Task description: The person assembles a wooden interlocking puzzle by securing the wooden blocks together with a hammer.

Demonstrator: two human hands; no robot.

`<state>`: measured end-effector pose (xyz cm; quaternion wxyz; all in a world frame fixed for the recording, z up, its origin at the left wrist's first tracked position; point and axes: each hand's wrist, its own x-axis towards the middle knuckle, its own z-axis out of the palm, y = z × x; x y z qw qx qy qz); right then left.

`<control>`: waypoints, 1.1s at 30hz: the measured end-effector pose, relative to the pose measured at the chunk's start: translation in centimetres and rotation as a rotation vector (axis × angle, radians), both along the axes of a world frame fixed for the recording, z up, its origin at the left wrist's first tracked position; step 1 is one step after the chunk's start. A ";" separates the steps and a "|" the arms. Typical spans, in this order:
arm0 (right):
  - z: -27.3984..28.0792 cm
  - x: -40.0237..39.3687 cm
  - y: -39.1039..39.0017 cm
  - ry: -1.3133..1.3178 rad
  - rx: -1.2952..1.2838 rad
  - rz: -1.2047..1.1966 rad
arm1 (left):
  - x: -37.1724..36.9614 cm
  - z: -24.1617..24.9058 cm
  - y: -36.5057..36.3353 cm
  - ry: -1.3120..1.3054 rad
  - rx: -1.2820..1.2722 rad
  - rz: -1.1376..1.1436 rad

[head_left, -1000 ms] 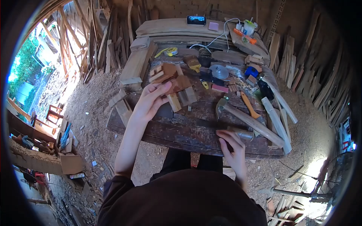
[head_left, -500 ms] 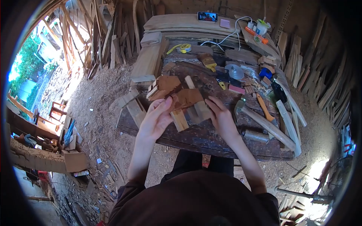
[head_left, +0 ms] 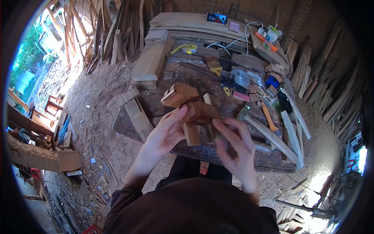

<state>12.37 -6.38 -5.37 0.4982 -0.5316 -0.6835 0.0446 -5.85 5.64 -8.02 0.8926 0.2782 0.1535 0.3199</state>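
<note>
A joined wooden piece (head_left: 202,112), reddish-brown on its upper faces with paler legs, is held above the workbench. My left hand (head_left: 165,130) grips it from the left, thumb on its middle. At the right end of the piece, my right hand (head_left: 235,146) has its fingers apart and slightly blurred, with the index fingertip at the wood's edge; whether it touches is hard to tell. A pale wooden stick (head_left: 207,99) shows behind the piece.
On the workbench (head_left: 187,74) lie a tape measure (head_left: 190,48), a brush (head_left: 213,65), a metal disc (head_left: 240,77), a hammer (head_left: 269,134) and an orange-handled tool (head_left: 269,116). Wood blocks (head_left: 137,113) stand at the left edge. A phone (head_left: 217,18) rests at the back.
The wooden piece has turned and shifted slightly right and down. My right hand has moved down, its fingers spreading away from the piece's right side. The view has shifted a little.
</note>
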 end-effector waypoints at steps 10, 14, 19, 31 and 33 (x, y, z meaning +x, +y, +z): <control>-0.6 0.2 -1.4 0.262 0.089 -0.099 | 3.3 0.8 -3.6 0.143 0.204 0.124; -1.2 0.5 -2.1 0.348 0.018 -0.106 | 3.8 1.3 -4.4 0.167 0.243 0.161; -1.8 0.5 -1.9 0.401 0.031 -0.092 | 4.2 1.5 -4.6 0.161 0.276 0.199; -2.8 0.8 -1.7 0.497 0.079 -0.015 | 4.2 1.3 -4.5 0.167 0.303 0.232; -3.0 1.0 -1.7 0.507 0.068 0.011 | 4.3 1.2 -4.4 0.190 0.346 0.244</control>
